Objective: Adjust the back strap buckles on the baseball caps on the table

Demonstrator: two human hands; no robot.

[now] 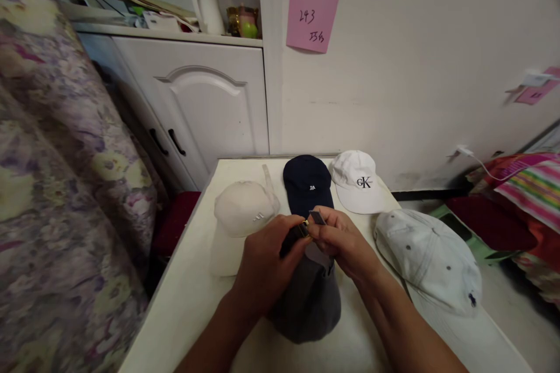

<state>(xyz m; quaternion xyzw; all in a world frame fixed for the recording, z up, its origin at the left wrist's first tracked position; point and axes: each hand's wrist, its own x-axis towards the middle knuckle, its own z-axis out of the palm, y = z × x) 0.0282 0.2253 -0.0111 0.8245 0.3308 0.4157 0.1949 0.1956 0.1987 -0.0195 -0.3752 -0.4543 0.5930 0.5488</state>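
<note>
A dark grey cap [312,309] hangs below my two hands over the white table [184,297]. My left hand [273,250] is closed on its back strap, near a small gold-coloured buckle [305,226]. Opposite it, my right hand [336,239] pinches the strap's dark end, which sticks up between thumb and fingers. Just beyond my hands lies a navy cap [306,180] with small white letters. To the left rests a cream cap [240,210] with its strap standing up. My fingers partly cover the buckle.
A white cap [354,178] marked CK sits at the table's back right. A pale denim cap [433,262] lies along the right edge. Behind are a wall and a white cabinet [205,99]. A floral curtain [65,186] hangs at left; a red-topped stool [490,227] stands right.
</note>
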